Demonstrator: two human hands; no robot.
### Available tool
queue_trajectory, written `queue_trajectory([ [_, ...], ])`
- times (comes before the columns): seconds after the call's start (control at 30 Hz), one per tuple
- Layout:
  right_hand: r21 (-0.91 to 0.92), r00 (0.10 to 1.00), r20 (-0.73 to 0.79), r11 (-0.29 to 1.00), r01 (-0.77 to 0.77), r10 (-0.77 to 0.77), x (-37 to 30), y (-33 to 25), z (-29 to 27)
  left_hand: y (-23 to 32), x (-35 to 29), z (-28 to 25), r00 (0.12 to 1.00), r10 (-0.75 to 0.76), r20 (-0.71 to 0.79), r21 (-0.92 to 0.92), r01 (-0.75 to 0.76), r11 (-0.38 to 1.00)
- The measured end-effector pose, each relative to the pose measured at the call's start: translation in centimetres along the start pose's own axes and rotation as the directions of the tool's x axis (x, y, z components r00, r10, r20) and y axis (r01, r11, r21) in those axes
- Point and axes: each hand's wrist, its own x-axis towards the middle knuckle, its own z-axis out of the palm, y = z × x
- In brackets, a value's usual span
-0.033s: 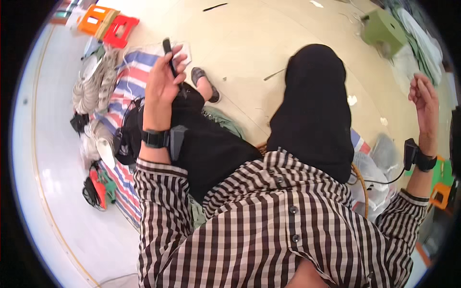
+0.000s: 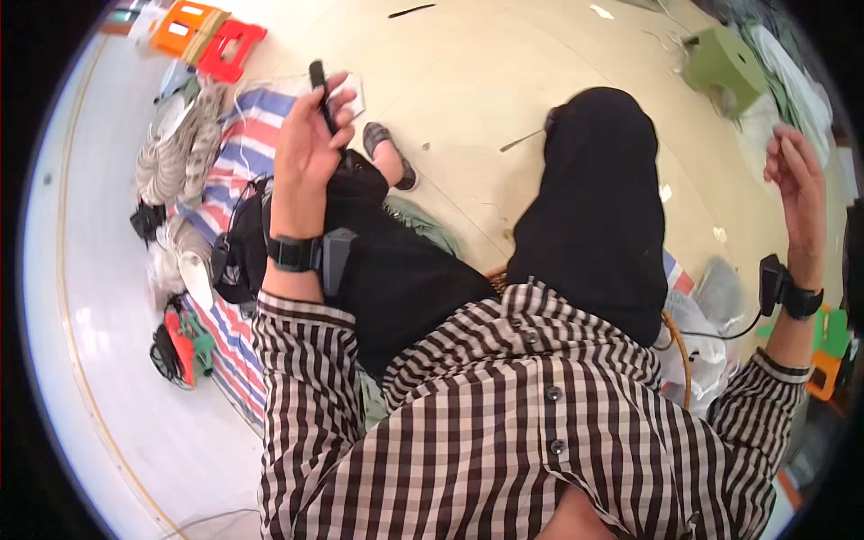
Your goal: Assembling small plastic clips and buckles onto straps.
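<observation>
A slim black stick-shaped tool (image 2: pixel 319 90) stands nearly upright in my left hand (image 2: pixel 310 139). The fingers curl round it, and its lower end passes in front of the palm; I cannot make out its exact kind. Far off to the right, my right hand (image 2: pixel 799 184) is raised with its fingers drawn together in a pinch. Whatever is between those fingertips, if anything, is too small to see. Both wrists carry black straps with boxy dark units. My legs in black trousers (image 2: pixel 589 198) lie between the hands, bent at the knees.
Left lie a striped sheet (image 2: pixel 252 135), bundled pale cord (image 2: pixel 162 166) and a red-green tool (image 2: pixel 187 346). Orange (image 2: pixel 184 27) and red (image 2: pixel 232 52) stools stand far left, a green stool (image 2: pixel 723 67) far right. Plastic bags (image 2: pixel 702 333) lie near my right hip. A thin stick (image 2: pixel 522 140) touches the floor.
The view has shifted slightly. My left hand and its black tool sit a touch higher in the picture; both hands keep the same hold.
</observation>
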Motion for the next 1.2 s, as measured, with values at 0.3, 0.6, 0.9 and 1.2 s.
queue_trajectory([
  [0.3,-0.343,0.685,0.728,0.852,0.395,-0.025,9.1,-8.4,30.2,3.4,-1.5,-0.3,0.958,0.272,0.094,-0.116,-0.261,0.959],
  [0.6,-0.718,0.757,0.648,0.270,0.642,-0.077,21.0,11.1,46.7,6.1,-5.6,-1.1,0.929,0.359,-0.084,-0.318,-0.367,0.874],
  [0.9,-0.824,0.846,0.494,0.418,0.382,0.201,19.2,28.4,49.2,7.7,-6.9,-2.9,0.898,0.356,-0.258,-0.541,-0.440,0.716],
  [1.2,-0.784,0.872,0.475,0.509,0.357,0.119,19.3,33.7,51.7,8.7,-6.4,-5.9,0.895,0.375,-0.243,-0.569,-0.445,0.692],
])
